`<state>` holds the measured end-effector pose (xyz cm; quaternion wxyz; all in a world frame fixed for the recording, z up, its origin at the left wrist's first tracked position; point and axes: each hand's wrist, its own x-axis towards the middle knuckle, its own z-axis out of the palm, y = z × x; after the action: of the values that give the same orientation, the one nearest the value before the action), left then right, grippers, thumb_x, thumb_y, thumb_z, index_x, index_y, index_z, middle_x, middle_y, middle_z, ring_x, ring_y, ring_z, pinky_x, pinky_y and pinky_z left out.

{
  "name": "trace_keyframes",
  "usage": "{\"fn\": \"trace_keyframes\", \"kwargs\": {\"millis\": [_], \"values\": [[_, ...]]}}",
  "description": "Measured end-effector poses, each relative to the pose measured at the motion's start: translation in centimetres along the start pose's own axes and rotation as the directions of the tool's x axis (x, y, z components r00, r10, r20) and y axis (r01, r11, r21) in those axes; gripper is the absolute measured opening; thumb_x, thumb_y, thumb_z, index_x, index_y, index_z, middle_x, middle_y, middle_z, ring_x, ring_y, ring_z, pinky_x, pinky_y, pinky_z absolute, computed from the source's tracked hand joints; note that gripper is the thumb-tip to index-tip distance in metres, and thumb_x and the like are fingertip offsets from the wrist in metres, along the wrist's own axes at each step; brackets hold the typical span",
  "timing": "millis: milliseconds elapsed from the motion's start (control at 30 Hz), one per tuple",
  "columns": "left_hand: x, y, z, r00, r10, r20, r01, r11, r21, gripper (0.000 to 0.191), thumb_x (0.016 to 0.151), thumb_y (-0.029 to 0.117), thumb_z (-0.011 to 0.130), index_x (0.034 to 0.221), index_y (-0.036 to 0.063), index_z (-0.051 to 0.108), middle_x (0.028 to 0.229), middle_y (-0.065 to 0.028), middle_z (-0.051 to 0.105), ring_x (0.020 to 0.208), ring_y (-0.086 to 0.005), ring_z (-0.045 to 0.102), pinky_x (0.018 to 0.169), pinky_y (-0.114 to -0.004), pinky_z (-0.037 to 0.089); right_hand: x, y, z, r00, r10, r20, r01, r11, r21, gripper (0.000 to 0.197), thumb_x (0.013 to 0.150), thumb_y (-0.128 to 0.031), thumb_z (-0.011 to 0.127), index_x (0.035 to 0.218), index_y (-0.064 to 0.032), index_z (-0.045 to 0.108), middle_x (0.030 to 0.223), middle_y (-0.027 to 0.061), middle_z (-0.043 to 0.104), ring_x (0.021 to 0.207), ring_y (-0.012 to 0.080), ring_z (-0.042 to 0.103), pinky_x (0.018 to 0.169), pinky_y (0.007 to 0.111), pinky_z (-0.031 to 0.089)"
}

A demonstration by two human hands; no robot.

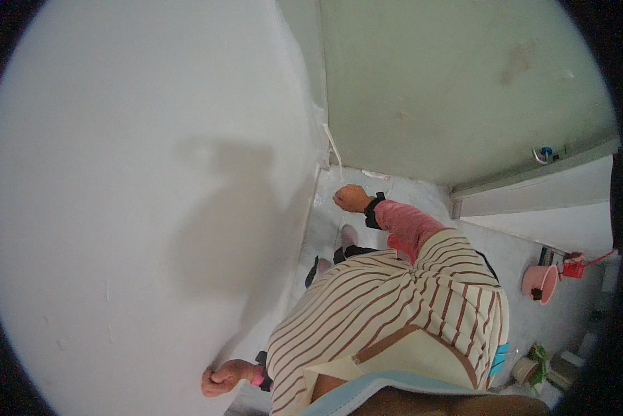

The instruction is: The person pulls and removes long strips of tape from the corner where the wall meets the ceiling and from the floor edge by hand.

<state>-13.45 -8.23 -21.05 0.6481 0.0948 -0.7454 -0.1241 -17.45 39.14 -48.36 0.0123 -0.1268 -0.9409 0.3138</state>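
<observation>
My right hand [353, 198] is curled into a fist above the pale floor, near the foot of a greenish door [446, 93]. A black strap [375, 210] circles that wrist, below a pink sleeve. The lower end of a thin white strip [334, 145] comes down close to these fingers; whether they grip it cannot be told. At the lower left, my left hand [228, 377] is closed, fingers folded in, close beside the white wall [134, 182]. Contact with the wall is not clear. Nothing shows in this hand, and a black strap [263, 370] is around its wrist too.
A pink bucket [536, 285] and a red dustpan [573, 265] stand to the right, past a door latch [541, 154]. A potted plant [537, 361] is at the lower right. My striped clothing [394, 301] hides much of the floor [324, 213].
</observation>
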Motion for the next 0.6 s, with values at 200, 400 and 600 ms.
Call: {"fn": "trace_keyframes", "kwargs": {"millis": [200, 400, 600], "values": [[0.5, -1.3, -2.6, 0.996, -0.015, 0.085, 0.014, 1.000, 0.009, 0.020, 0.080, 0.016, 0.042, 0.073, 0.0023, 0.055, 0.074, -0.0093, 0.047, 0.067, -0.0220, 0.047, 0.059, -0.033, 0.042, 11.2, -2.0, -6.5, 0.800, 0.555, 0.229, -0.376, 0.165, 0.912, 0.037, 0.085, -0.046, 0.056, 0.080, -0.0092, 0.061, 0.069, 0.0006, 0.058, 0.060, 0.0137, 0.056, 0.050, 0.032, 0.041], [1.0, 0.7, -4.1, 0.942, -0.199, 0.270, 0.217, 0.975, -0.038, 0.017, 0.077, 0.012, 0.044, 0.077, 0.0003, 0.056, 0.077, -0.0108, 0.050, 0.072, -0.0232, 0.049, 0.064, -0.034, 0.043, 17.2, -2.7, -9.1, 0.802, 0.558, 0.212, -0.261, 0.009, 0.965, 0.023, 0.084, -0.030, 0.061, 0.078, -0.0087, 0.059, 0.070, 0.0018, 0.057, 0.062, 0.0141, 0.056, 0.049, 0.029, 0.040], [-2.6, 3.3, -3.7, 0.534, 0.223, 0.816, 0.249, 0.881, -0.403, 0.012, 0.078, 0.000, 0.052, 0.081, 0.0012, 0.063, 0.075, -0.0123, 0.060, 0.071, -0.0270, 0.058, 0.062, -0.034, 0.046, 17.5, -3.6, -7.2, 0.798, 0.592, 0.114, -0.098, -0.060, 0.993, 0.015, 0.085, -0.018, 0.055, 0.075, -0.0072, 0.060, 0.063, 0.0013, 0.055, 0.058, 0.0142, 0.056, 0.050, 0.029, 0.041]]}}
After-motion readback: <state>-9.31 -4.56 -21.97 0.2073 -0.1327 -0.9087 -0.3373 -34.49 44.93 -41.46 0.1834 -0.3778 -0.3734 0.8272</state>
